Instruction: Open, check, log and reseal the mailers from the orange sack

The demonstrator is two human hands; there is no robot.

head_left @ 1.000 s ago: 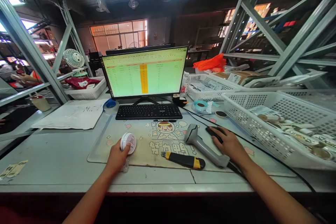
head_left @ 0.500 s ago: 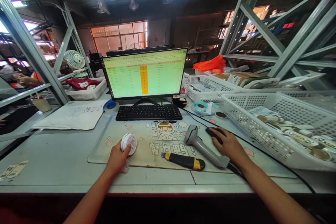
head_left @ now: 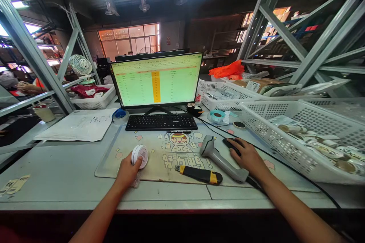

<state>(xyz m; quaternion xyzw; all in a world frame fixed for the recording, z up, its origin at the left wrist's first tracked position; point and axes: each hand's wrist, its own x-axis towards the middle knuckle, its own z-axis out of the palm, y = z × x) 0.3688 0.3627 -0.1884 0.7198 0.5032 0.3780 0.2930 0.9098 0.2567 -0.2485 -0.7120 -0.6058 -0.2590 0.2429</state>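
My left hand (head_left: 127, 171) is closed round a small round white container (head_left: 140, 156), its labelled face turned up and to the right. A bit of clear plastic wrap (head_left: 136, 180) hangs below that hand. Over a black computer mouse (head_left: 232, 145) rests my right hand (head_left: 248, 157), its fingers curved on the mouse. Between the hands lie a grey barcode scanner (head_left: 224, 161) and a black and yellow utility knife (head_left: 199, 175), both on a printed desk mat (head_left: 159, 169). Behind them stand a black keyboard (head_left: 161, 122) and a monitor (head_left: 157, 81) showing a spreadsheet.
White plastic baskets (head_left: 273, 148) with packaged goods line the right side. Tape rolls (head_left: 217, 116) and a pen (head_left: 179, 131) lie near the keyboard. A stack of white bags (head_left: 75, 125) is at the left. Metal rack posts flank the desk, and the mouse cable runs across the mat.
The whole view has shifted very slightly. Both hands, the container and the mouse keep their places.
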